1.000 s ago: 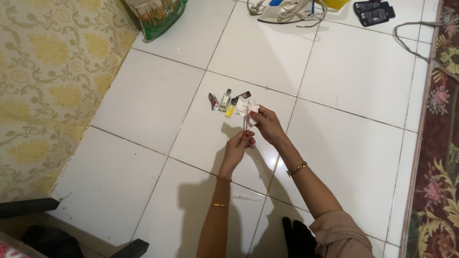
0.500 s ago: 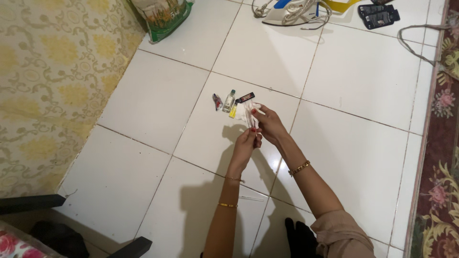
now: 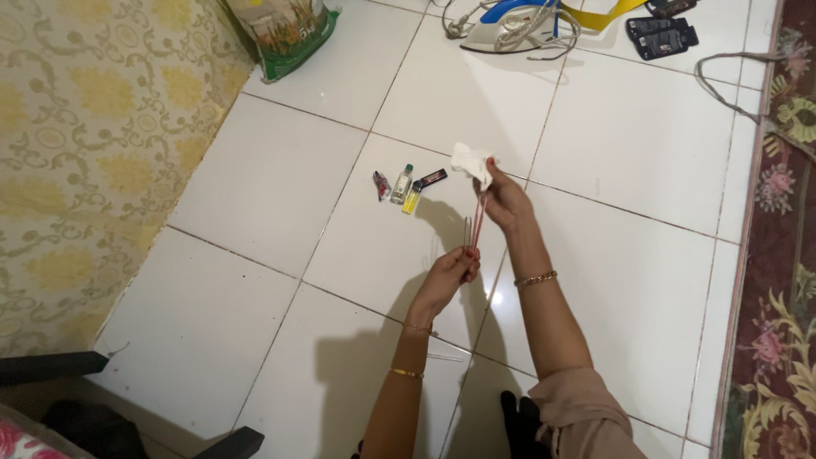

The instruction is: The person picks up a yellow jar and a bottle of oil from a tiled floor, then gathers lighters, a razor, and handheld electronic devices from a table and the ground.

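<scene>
Now your left hand (image 3: 449, 276) pinches the near end of the thin red sticks (image 3: 476, 223) while your right hand (image 3: 503, 197), closed on the white tissue (image 3: 470, 160), wipes their far end above the floor (image 3: 629, 144); keep both grips firm.

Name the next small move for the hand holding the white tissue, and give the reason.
Probably slide the white tissue in the right hand back down the thin red sticks toward the left hand. The tissue sits at the sticks' upper end, while the left hand pinches their lower end, so the length between lies bare.
</scene>
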